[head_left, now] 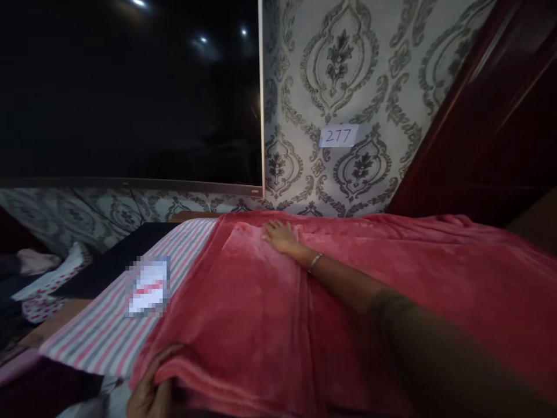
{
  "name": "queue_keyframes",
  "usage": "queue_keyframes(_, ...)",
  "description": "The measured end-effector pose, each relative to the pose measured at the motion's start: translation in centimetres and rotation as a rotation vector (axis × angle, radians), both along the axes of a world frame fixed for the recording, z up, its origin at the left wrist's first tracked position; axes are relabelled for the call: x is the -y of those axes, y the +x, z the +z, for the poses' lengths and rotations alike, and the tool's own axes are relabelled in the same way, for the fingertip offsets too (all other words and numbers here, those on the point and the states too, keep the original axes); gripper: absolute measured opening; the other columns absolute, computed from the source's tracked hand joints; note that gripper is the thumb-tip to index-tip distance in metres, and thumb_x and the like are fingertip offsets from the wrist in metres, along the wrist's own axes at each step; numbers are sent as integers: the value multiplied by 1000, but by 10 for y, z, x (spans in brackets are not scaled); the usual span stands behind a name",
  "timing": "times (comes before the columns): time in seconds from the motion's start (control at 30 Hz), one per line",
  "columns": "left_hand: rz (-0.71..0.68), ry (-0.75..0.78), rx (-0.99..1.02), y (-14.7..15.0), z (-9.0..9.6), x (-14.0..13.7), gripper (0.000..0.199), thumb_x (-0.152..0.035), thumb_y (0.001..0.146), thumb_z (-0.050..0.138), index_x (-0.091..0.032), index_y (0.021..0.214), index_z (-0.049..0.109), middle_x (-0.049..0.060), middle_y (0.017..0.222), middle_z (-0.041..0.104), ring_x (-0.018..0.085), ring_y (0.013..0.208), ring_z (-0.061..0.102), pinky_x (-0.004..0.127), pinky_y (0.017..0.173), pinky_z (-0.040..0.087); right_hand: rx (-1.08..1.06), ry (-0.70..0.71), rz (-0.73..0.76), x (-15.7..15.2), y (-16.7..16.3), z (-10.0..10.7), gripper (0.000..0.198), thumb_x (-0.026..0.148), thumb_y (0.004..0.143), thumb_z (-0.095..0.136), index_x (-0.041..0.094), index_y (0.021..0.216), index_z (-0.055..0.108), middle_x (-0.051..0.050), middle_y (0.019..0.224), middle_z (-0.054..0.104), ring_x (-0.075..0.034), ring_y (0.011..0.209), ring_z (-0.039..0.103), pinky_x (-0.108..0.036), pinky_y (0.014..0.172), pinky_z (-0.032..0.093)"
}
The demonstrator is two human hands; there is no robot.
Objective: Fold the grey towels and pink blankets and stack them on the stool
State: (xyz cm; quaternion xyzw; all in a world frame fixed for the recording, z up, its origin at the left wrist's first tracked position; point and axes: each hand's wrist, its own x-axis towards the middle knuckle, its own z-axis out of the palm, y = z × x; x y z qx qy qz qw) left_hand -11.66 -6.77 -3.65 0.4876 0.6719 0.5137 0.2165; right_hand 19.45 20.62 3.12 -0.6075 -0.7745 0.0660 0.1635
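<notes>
A red plush blanket (243, 302) lies spread and partly folded across the surface, with creases running from front to back near its middle. At its near left corner, my left hand (152, 377) grips the folded edge, thumb and fingers around the layers. My right hand (279, 237) rests palm down on the blanket close to its far edge, fingers stretched out. A metal bracelet (315, 263) circles the right wrist. Under the blanket's left side, a striped cloth (104, 325) in pink, grey and white sticks out, with a blurred white patch (150, 287) on it.
A large dark television screen (130, 93) hangs above the back left. Patterned wallpaper (287, 104) bears a paper label (339, 136) reading 277. Dark red glossy wood (487, 116) slants down at the right. Assorted cloths (43, 302) lie at the far left beside a black flat surface (117, 258).
</notes>
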Motion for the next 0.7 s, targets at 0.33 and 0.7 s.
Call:
queue_keyframes(0.33, -56, 84, -458, -11, 30, 17, 62, -52, 78, 56, -21, 132, 64, 13, 130, 65, 34, 116, 62, 47, 96, 53, -82, 78, -57, 108, 152, -31, 58, 33, 99, 48, 13, 153, 46, -18, 151, 52, -29, 142, 47, -48, 120, 36)
queue_keyframes(0.7, -501, 58, -665, 193, 66, 7, 21, -30, 89, 60, -18, 106, 64, 10, 104, 68, 25, 98, 66, 38, 87, 54, -301, 242, 1, 251, 186, -65, 49, 40, 98, 49, 21, 141, 61, -14, 145, 60, -30, 135, 54, -55, 115, 42)
